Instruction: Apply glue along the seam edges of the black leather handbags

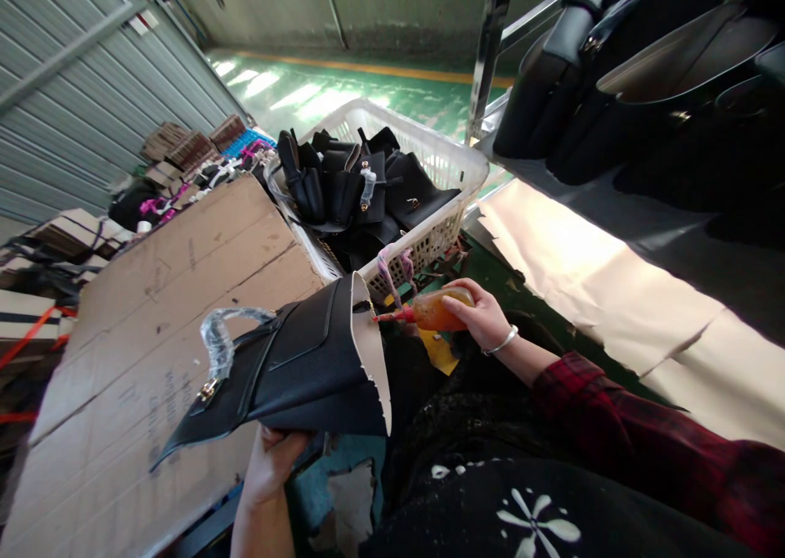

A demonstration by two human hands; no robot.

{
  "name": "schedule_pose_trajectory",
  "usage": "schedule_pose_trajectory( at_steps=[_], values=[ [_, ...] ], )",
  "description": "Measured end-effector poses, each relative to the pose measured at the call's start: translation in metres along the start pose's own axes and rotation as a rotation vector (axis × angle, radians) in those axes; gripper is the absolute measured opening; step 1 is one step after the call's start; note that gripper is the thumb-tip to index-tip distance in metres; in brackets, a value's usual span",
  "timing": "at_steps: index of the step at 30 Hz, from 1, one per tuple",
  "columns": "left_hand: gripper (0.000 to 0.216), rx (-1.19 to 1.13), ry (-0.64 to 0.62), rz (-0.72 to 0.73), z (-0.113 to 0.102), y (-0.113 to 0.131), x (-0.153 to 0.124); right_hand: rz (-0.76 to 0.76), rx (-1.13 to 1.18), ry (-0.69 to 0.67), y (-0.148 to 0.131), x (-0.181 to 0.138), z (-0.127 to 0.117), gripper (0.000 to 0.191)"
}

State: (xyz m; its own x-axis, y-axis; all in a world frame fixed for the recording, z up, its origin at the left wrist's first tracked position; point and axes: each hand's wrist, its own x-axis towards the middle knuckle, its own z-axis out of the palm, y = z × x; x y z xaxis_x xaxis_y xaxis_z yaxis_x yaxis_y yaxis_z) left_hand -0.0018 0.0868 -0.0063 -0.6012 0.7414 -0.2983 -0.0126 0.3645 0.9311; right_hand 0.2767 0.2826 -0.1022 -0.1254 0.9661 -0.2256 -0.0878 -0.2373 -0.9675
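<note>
My left hand (pixel 277 453) grips a black handbag (pixel 312 370) from below, with part of the fingers hidden under it. The bag lies tilted on its side, and its raw, pale-edged opening faces right. Clear plastic wraps the bag's handle (pixel 219 341), which has gold-coloured fittings. In my right hand (pixel 479 317) is a squeeze bottle (pixel 440 308) of amber liquid, held nearly level. The bottle's red nozzle (pixel 396 317) points left, with its tip at the bag's open edge; whether it touches I cannot tell.
A cardboard-covered table (pixel 184 272) stands to the left. Beyond the bag, a white plastic basket (pixel 423 145) holds several black bag pieces (pixel 349 182). At the right, a metal rack carries more black bags (pixel 613 108) above brown paper (pixel 589 296). Stacked materials (pixel 177 161) line the far left.
</note>
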Motion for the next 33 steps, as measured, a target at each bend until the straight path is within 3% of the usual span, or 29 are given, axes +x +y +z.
schedule_pose_trajectory(
  at_steps=[4,17,24,33],
  values=[
    [0.026,-0.028,-0.085,-0.031,0.002,0.007,0.002,-0.081,-0.045,0.049,0.000,0.001,0.001,0.036],
    [0.012,-0.033,-0.014,-0.041,0.008,0.011,-0.002,-0.075,-0.011,0.040,0.011,-0.001,-0.007,0.034],
    [0.017,-0.043,-0.035,-0.043,0.007,0.011,0.000,-0.051,0.013,0.030,0.005,0.005,0.001,0.035],
    [0.021,-0.007,-0.015,-0.042,-0.004,0.003,0.009,0.071,0.093,0.000,0.023,0.002,-0.005,0.042]
  ],
)
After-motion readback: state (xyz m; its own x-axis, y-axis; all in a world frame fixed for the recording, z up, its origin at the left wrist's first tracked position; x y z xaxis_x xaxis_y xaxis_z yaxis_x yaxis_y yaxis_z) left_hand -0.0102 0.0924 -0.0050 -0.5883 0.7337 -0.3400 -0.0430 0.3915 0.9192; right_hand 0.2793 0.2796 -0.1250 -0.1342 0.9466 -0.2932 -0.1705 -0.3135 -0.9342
